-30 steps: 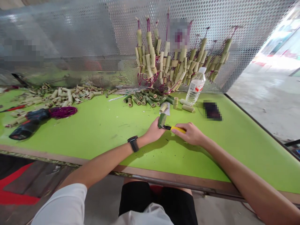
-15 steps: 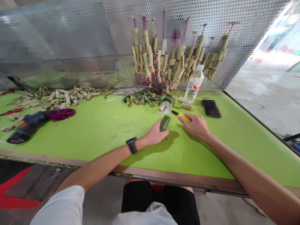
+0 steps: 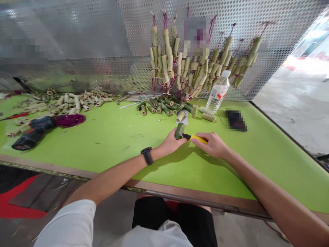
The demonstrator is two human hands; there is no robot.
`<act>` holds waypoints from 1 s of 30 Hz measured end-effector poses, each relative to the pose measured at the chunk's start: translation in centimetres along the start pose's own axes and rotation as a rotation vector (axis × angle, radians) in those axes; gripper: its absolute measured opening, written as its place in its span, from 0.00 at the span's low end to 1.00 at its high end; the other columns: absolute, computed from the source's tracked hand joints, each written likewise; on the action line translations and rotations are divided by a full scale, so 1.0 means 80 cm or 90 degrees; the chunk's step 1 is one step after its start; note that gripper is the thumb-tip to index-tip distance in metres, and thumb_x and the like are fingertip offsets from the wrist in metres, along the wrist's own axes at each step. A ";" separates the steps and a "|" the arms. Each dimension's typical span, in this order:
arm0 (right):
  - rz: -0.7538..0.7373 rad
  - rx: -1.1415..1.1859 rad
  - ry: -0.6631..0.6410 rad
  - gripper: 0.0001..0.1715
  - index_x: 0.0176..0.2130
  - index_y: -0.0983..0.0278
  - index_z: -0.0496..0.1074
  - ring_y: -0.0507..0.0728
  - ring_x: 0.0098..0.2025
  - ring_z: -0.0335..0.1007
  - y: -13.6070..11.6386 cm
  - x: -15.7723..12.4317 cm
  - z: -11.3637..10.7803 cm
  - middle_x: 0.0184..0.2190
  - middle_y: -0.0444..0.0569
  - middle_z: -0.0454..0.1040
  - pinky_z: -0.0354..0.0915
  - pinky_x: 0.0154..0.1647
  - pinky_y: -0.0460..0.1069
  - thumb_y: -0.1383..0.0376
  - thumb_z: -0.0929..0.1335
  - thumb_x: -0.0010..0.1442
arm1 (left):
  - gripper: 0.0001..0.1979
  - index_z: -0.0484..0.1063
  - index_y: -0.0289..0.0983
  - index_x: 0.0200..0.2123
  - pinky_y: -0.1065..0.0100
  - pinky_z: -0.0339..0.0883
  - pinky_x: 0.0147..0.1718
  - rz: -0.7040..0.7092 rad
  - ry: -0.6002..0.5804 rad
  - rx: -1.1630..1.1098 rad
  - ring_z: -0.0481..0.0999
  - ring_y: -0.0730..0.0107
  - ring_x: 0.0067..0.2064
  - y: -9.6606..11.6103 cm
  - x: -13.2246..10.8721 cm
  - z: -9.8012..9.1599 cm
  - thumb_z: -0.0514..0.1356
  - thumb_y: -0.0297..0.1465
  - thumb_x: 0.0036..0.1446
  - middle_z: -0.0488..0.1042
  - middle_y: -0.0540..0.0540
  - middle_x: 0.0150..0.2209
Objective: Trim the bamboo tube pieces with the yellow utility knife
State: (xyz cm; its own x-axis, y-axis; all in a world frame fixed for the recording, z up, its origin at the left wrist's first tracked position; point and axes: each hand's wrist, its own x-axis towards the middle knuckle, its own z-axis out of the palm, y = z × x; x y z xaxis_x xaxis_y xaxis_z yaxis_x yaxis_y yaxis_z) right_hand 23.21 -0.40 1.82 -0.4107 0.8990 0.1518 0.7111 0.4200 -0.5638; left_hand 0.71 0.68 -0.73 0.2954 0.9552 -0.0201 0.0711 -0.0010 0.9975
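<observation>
A short green bamboo piece (image 3: 180,130) stands tilted in my left hand (image 3: 170,144), whose fingers are closed round its lower part. Pale scraped streaks show on its green skin. My right hand (image 3: 212,145) grips the yellow handle of a peeler-like scraping tool (image 3: 198,139). The tool's dark head meets the lower right side of the bamboo, close to my left thumb. Both hands are over the green tabletop (image 3: 123,137). Just beyond them, a peeled bamboo piece (image 3: 181,116) lies on a small white paper.
Green bamboo pieces (image 3: 164,106) are piled behind my hands, with pale ones (image 3: 74,101) further left. A power drill (image 3: 36,132) lies at left beside purple string (image 3: 70,120). A water bottle (image 3: 218,94) and a dark phone (image 3: 235,120) are at right. Strung bamboo hangs on the perforated metal panel (image 3: 102,41).
My right hand has brought the yellow-handled tool left and down onto the bamboo piece. My left hand has shifted slightly and holds the bamboo more upright. The view has moved a little.
</observation>
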 end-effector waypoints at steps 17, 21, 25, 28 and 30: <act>0.099 -0.037 0.096 0.48 0.28 0.61 0.74 0.53 0.20 0.57 0.022 0.006 -0.009 0.19 0.47 0.67 0.51 0.24 0.51 0.24 0.59 0.67 | 0.12 0.70 0.40 0.45 0.68 0.57 0.27 -0.033 -0.029 0.058 0.63 0.73 0.26 0.012 -0.011 0.003 0.67 0.27 0.60 0.65 0.56 0.27; 0.170 -0.060 0.230 0.51 0.30 0.61 0.76 0.56 0.23 0.61 0.032 0.009 -0.020 0.22 0.50 0.72 0.54 0.25 0.52 0.22 0.58 0.64 | 0.13 0.71 0.41 0.47 0.67 0.57 0.26 -0.041 -0.032 0.071 0.63 0.72 0.25 0.013 -0.013 0.002 0.69 0.32 0.63 0.64 0.55 0.27; 0.124 -0.040 0.206 0.47 0.30 0.61 0.75 0.55 0.22 0.60 0.021 0.007 -0.015 0.20 0.49 0.70 0.54 0.25 0.52 0.25 0.59 0.67 | 0.15 0.69 0.41 0.46 0.68 0.55 0.26 -0.038 0.002 0.066 0.62 0.74 0.24 0.006 -0.006 -0.003 0.71 0.37 0.64 0.64 0.57 0.26; 0.096 -0.041 0.160 0.44 0.29 0.61 0.75 0.54 0.22 0.59 0.012 0.004 -0.006 0.19 0.48 0.69 0.52 0.25 0.51 0.28 0.61 0.68 | 0.16 0.68 0.41 0.46 0.69 0.53 0.25 -0.042 -0.032 0.030 0.61 0.76 0.22 0.002 -0.003 -0.006 0.71 0.37 0.65 0.63 0.58 0.24; 0.092 -0.040 0.155 0.43 0.29 0.61 0.75 0.54 0.22 0.59 0.011 0.003 -0.004 0.19 0.47 0.69 0.52 0.25 0.51 0.29 0.62 0.69 | 0.16 0.67 0.41 0.47 0.70 0.52 0.23 -0.051 -0.063 -0.003 0.61 0.77 0.21 0.002 -0.003 -0.007 0.70 0.38 0.66 0.63 0.60 0.23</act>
State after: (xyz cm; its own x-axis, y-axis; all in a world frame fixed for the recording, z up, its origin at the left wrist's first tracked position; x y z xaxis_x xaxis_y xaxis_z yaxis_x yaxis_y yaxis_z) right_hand 23.92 0.18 1.65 -0.1581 0.9502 0.2684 0.7899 0.2848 -0.5431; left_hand 0.16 0.63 -0.51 0.3814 0.9184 -0.1054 0.0931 0.0752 0.9928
